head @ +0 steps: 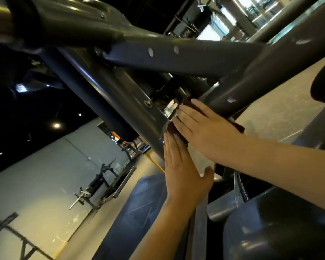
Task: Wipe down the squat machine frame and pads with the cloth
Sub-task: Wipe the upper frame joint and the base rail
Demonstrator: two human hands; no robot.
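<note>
My right hand [204, 128] lies flat with fingers straight, pressing the dark red cloth [171, 128] against the joint where the grey tubes of the squat machine frame [176, 57] meet. My left hand [182, 173], likewise flat and grasping nothing, rests its fingertips on the lower tube just beside the cloth. A dark pad [280, 226] lies at lower right.

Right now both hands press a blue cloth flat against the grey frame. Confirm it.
Wrong colour: the cloth is dark red, not blue. The head view shows the left hand and right hand pressing it flat against the grey frame.
</note>
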